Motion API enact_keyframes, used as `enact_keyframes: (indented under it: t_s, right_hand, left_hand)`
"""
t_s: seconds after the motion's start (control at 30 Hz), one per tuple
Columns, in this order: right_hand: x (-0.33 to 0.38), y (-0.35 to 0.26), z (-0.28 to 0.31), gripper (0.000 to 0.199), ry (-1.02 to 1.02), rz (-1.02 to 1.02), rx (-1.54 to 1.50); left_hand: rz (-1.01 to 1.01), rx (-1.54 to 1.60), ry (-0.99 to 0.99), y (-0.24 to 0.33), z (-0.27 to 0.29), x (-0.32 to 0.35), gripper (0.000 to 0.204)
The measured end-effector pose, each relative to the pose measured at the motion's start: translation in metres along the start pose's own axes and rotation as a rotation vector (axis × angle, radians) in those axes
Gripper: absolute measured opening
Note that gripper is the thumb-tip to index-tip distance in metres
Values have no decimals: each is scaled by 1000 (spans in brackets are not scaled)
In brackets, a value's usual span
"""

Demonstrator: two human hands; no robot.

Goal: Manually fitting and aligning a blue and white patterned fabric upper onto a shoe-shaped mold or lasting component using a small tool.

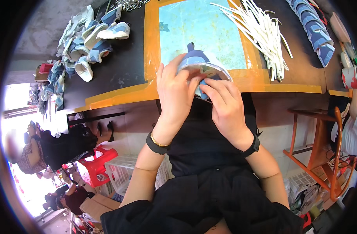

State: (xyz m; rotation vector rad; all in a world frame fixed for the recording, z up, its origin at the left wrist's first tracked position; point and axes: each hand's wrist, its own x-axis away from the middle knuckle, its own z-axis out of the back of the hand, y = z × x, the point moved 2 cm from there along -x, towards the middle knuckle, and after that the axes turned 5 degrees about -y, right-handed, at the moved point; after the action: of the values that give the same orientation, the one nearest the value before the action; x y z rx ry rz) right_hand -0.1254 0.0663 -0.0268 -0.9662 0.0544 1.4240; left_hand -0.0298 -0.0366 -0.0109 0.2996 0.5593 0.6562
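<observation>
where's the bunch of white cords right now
In the head view, the bunch of white cords lies on the table toward the right, beyond the right hand, some ends overlapping the light-blue sheet.

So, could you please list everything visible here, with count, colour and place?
Table: at least one, dark, ahead
Sheet: one, pale blue, middle of the table
Tape: strips, orange, around the sheet
Shoe upper: one, blue and white, table's front edge
Loose uppers: many, blue-and-white, table's left
Nested uppers: one row, blue, table's far right
Cords: many, white, right of the sheet
Metal pieces: several, silvery, top edge
Can: one, white and red, right edge
Stool: one, red, lower left
Basket: at least one, white, beside the stool
Chair: one, brown, right
Box: one, brown, lower left
People: at least three, varied clothes, side edges
Wristbands: two, black, both wrists
Left hand and right hand: two, bare, fingers on the shoe upper
</observation>
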Motion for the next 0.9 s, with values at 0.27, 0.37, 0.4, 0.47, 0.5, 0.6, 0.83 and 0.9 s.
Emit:
enact_keyframes:
  t_s: [0.27, 0.37, 0.4, 0.47, 0.5, 0.6, 0.83, 0.9]
  right_hand:
    - [-1, 3, 2, 31, -4, -43, -45]
    - [-1, 1, 1, 31, -4, -39, -33]
    - [-1, 2, 1, 31, -1, -35, -31]
    - [-3, 2, 1, 31, 4, -29, -29]
    - [-3, 3, 1, 32, -4, -39, -28]
    - [-2, 5, 0, 33, -17, -46, -27]
    - [-1, 4, 0, 33, -19, -29, -19]
    - [-1, 3, 1, 32, -45, -32, 0]
  left_hand:
    - [-45, -109, 94, 1, -13, 3, 14]
    - [-46, -132, 112, -2, -17, 4, 15]
    - [-29, -104, 122, -2, -20, 4, 14]
    - [-13, -75, 134, -1, -20, 3, 14]
    - [-20, -112, 131, 0, -19, 3, 13]
    - [38, -17, 108, 5, -14, 3, 10]
    - [48, 88, 117, -4, -6, 5, 10]
    - [-20, 34, 158, -4, 0, 8, 10]
